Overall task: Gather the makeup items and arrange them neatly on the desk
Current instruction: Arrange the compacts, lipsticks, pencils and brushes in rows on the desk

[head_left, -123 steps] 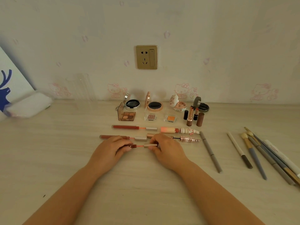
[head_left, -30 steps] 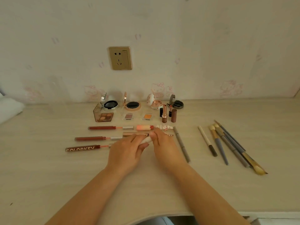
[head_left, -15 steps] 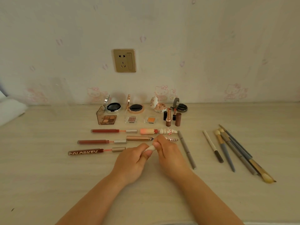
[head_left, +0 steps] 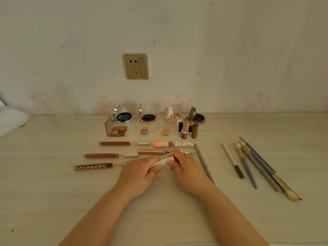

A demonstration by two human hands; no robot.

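My left hand [head_left: 140, 174] and my right hand [head_left: 186, 169] meet at mid-desk, both gripping a slim white makeup tube [head_left: 164, 161] that lies between their fingertips. Just beyond them lie three opened lip glosses [head_left: 113, 143], a peach tube with a rabbit cap [head_left: 170, 144] and a rose-gold eyeliner [head_left: 151, 151]. Open compacts [head_left: 124, 118], small eyeshadow pans [head_left: 143, 130] and upright lipsticks [head_left: 184, 129] stand in rows near the wall. A grey pencil [head_left: 202, 159] lies right of my right hand.
Several makeup brushes [head_left: 257, 166] and a white pencil [head_left: 230, 158] lie loosely at the right. A clear container [head_left: 64, 103] stands at the back left by the wall, with a white object [head_left: 10, 119] at the far left edge. The desk's front edge runs along the bottom of the view.
4.1 s ago both hands held a lip gloss in the third row; that gloss now lies on the desk. Both hands now hold the white tube, lifted slightly further forward.
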